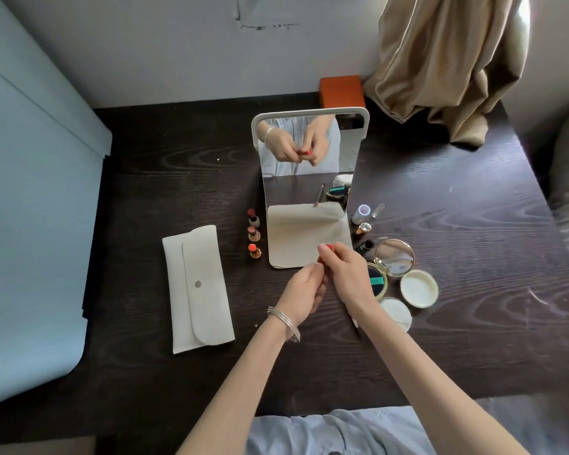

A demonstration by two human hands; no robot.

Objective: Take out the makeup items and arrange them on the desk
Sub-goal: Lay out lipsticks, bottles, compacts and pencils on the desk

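From the head view, the left hand and right hand are pinching a red lipstick between them, just above the mirror base. Three lipsticks are standing left of the grip. It looks light, rigid and slick; holding the casing, never the soft bullet, seems safest.

text: none legible | labels: none | numbers: none
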